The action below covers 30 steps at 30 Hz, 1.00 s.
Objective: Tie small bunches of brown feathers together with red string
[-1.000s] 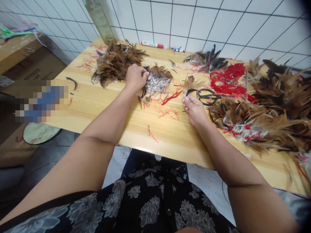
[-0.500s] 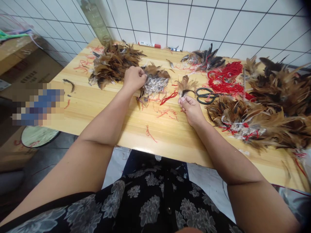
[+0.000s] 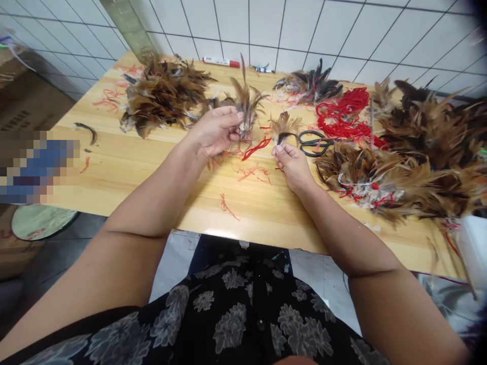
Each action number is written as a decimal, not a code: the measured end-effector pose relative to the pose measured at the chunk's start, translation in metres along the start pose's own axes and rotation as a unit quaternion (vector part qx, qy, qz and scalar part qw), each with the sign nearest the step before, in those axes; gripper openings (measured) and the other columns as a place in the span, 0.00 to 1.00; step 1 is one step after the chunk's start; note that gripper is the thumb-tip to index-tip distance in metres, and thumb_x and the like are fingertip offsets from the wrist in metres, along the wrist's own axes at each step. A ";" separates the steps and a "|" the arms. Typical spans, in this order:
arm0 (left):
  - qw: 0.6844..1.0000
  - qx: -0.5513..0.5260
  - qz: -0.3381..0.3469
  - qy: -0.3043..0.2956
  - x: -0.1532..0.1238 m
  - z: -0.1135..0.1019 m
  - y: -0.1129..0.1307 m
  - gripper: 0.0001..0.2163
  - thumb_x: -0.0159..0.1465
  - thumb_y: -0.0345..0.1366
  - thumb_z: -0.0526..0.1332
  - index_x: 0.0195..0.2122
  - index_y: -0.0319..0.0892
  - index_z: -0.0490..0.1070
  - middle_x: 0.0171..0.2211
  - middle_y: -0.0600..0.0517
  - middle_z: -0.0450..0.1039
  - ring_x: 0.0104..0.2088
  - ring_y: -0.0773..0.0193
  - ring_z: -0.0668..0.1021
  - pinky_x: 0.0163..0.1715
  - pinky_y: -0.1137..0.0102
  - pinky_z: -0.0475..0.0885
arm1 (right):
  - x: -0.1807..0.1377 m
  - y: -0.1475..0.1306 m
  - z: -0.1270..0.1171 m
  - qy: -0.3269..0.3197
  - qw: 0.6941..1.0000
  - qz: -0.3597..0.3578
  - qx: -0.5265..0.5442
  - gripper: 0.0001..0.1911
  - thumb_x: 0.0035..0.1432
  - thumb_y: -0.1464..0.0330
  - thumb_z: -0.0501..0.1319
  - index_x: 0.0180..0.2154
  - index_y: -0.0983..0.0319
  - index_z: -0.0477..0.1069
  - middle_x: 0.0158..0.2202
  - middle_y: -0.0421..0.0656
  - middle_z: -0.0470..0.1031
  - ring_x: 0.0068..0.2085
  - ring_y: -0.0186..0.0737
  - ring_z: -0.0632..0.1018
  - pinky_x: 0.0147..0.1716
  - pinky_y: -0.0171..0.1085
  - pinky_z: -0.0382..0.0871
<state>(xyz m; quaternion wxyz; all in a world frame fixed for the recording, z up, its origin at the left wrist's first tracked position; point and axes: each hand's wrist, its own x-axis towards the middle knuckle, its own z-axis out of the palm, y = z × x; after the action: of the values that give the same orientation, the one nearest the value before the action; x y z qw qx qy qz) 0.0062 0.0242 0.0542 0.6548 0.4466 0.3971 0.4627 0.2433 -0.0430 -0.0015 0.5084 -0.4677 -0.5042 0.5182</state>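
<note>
My left hand [image 3: 218,129] is closed around the lower part of several upright brown feathers [image 3: 243,91], above the middle of the table. Pinched between the thumb and finger of my right hand [image 3: 291,159] is a small bundle of feathers [image 3: 283,125], light brown with one dark curved feather. Short red threads [image 3: 255,148] lie on the wood between the two hands. Close to my right hand are black-handled scissors [image 3: 315,144], their blades hidden under feathers. Behind my left hand, the pile of feathers with pale ends is mostly covered.
A large brown feather pile [image 3: 160,94] is at the left of the table [image 3: 182,192]. Red yarn [image 3: 344,114] and more feather heaps [image 3: 426,126] spread on the right. Two markers, one a red-capped marker [image 3: 220,62], lie by the tiled wall. A cardboard box [image 3: 36,96] stands left.
My left hand has moved from the pale-ended pile toward my right hand, and upright feathers now show in it. My right hand still holds its bundle. The view has shifted slightly.
</note>
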 end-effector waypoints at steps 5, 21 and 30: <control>0.996 -0.019 -0.055 -0.061 -0.006 0.026 -0.028 0.19 0.71 0.30 0.86 0.31 0.42 0.76 0.29 0.54 0.81 0.28 0.69 0.78 0.26 0.74 0.68 | 0.001 -0.001 0.003 0.019 0.999 0.032 -0.021 0.23 0.76 0.54 0.74 0.32 0.58 0.73 0.24 0.33 0.63 0.28 0.33 0.62 0.34 0.37 0.58; 0.999 0.032 -0.020 -0.023 -0.017 0.051 -0.050 0.16 0.70 0.13 0.75 0.33 0.39 0.77 0.31 0.54 0.80 0.31 0.67 0.84 0.40 0.72 0.83 | 0.011 0.017 0.005 0.048 0.995 -0.005 -0.090 0.26 0.77 0.49 0.73 0.33 0.58 0.71 0.33 0.38 0.72 0.41 0.37 0.75 0.46 0.37 0.71; 0.998 0.058 -0.003 -0.038 -0.015 0.047 -0.053 0.14 0.68 0.19 0.81 0.34 0.39 0.81 0.30 0.52 0.82 0.31 0.64 0.84 0.35 0.73 0.81 | 0.011 0.021 0.004 0.057 0.988 -0.002 -0.146 0.23 0.78 0.52 0.73 0.33 0.58 0.74 0.31 0.38 0.72 0.40 0.39 0.73 0.45 0.38 0.70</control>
<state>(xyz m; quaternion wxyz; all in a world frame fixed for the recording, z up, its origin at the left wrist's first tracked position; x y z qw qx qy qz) 0.0599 -0.0102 0.0184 0.6434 0.5001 0.3995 0.4200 0.2375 -0.0319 -0.0221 0.4640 -0.5648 -0.5453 0.4103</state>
